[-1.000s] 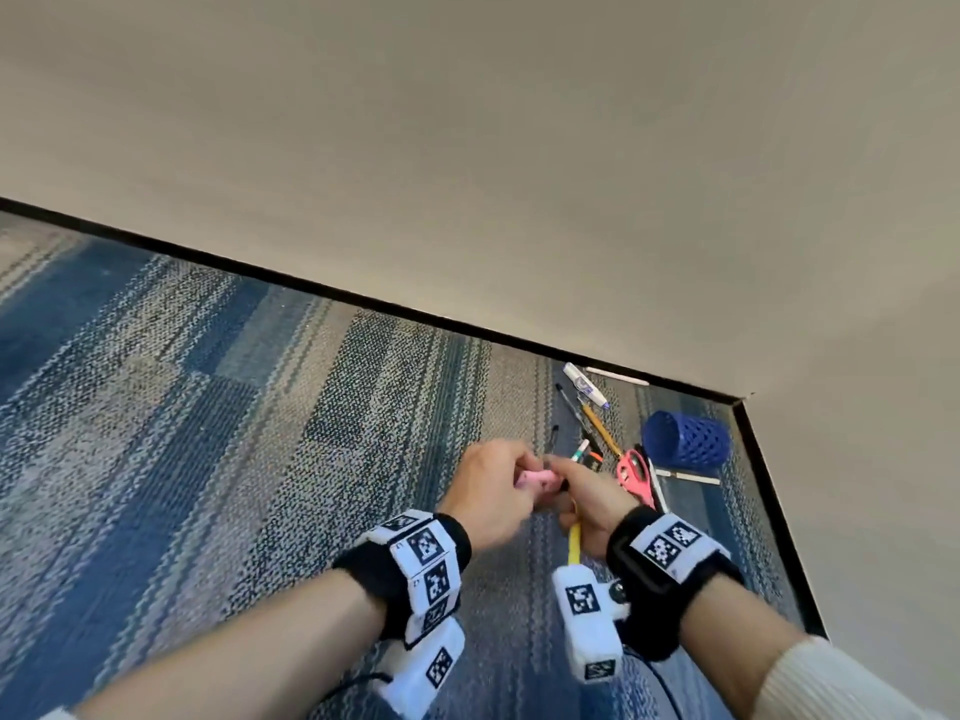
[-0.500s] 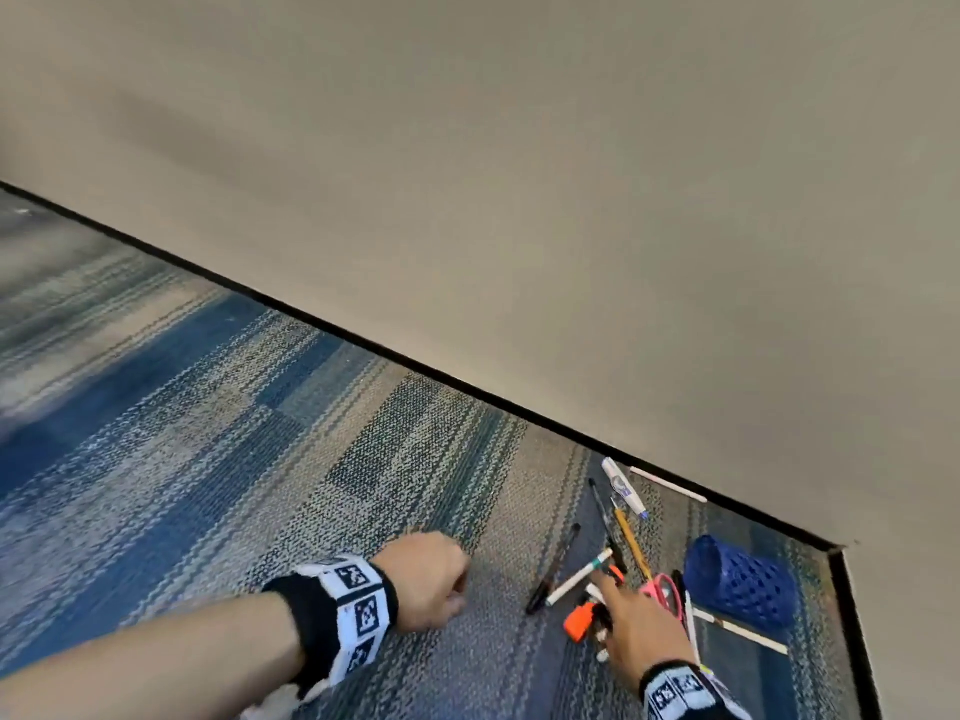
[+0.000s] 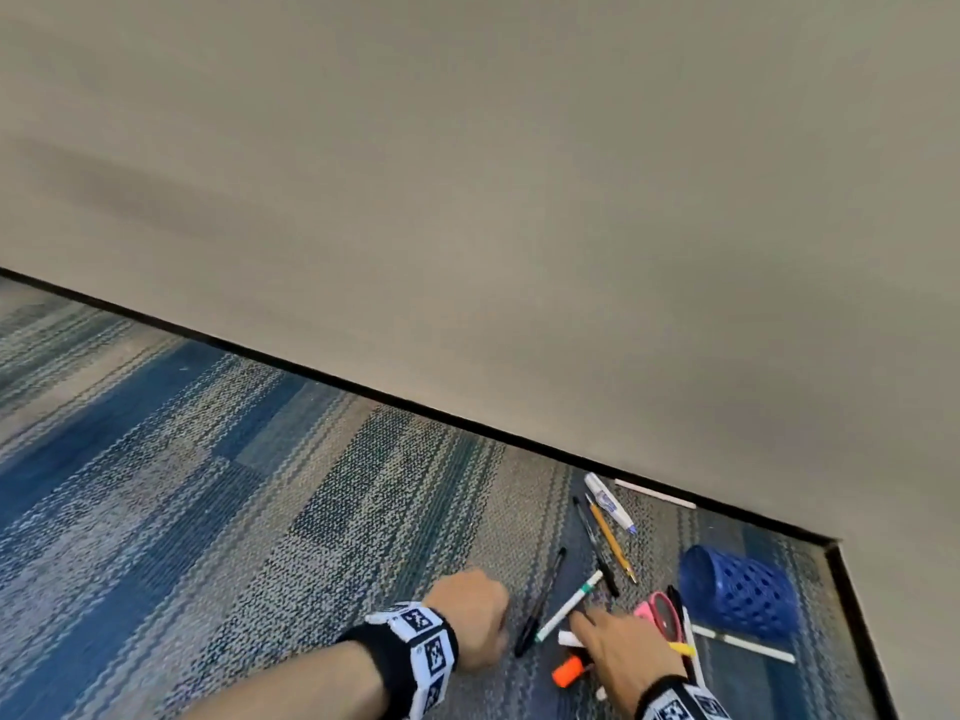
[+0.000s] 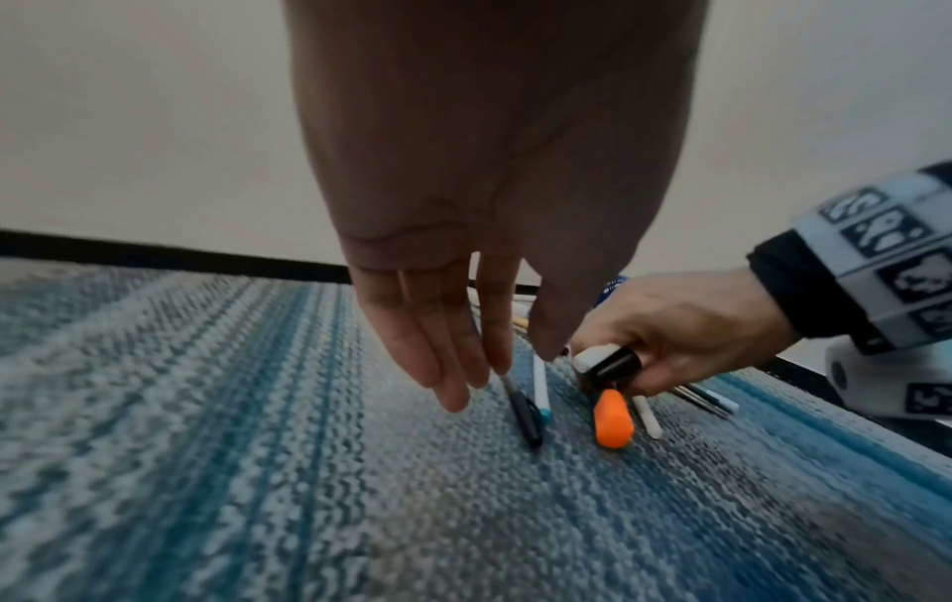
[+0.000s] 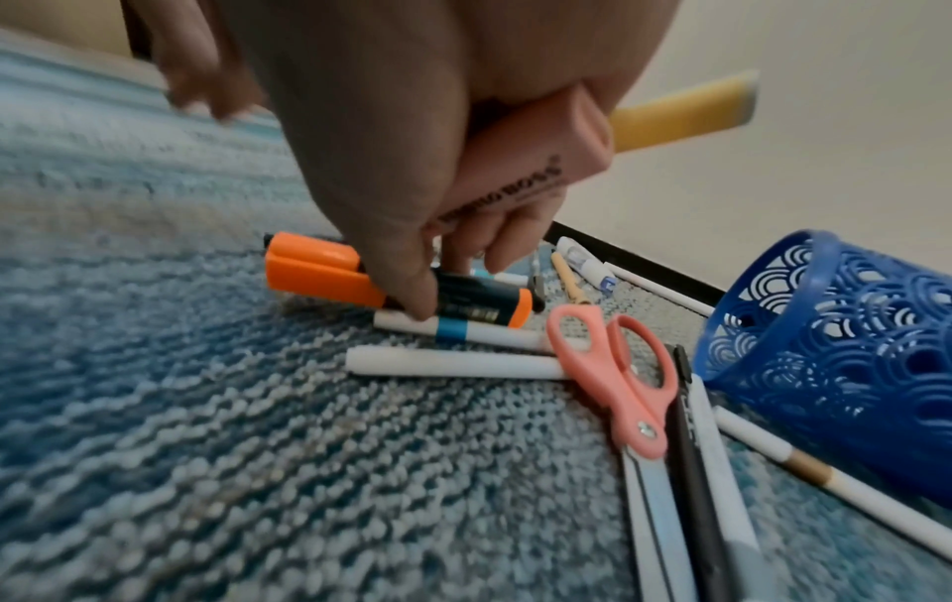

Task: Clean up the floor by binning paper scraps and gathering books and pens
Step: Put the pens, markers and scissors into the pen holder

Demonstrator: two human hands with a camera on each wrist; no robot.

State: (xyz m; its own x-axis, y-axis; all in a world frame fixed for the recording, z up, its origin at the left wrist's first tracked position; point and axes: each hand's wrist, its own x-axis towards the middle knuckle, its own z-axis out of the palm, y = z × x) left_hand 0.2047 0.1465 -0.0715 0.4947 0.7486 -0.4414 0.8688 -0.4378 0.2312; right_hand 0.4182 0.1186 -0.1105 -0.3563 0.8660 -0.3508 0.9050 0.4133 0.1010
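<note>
Pens lie scattered on the blue carpet in a wall corner. My right hand point(image 5: 443, 285) grips a pink highlighter point(image 5: 530, 175) and a yellow pen point(image 5: 680, 114) against its palm, while its thumb and fingertips pinch an orange highlighter point(image 5: 319, 273) lying on the floor. That orange highlighter point(image 3: 567, 671) shows beside my right hand point(image 3: 618, 652) in the head view. My left hand point(image 4: 523, 360) hangs with straight fingers, its index tip touching the end of a black pen point(image 4: 525, 411). A white pen with a teal cap point(image 3: 569, 605) lies next to the black pen point(image 3: 540, 597).
A blue perforated pen cup point(image 3: 737, 592) lies on its side near the corner. Pink-handled scissors point(image 5: 618, 374) and white pens point(image 5: 453, 362) lie beside it. A yellow pencil point(image 3: 610, 537) and a white correction pen point(image 3: 608, 501) lie by the baseboard. Open carpet stretches left.
Both hands were together on the pink highlighter above the floor. They have parted and dropped to the pens; the right hand reached the orange highlighter, the left moved toward the black pen.
</note>
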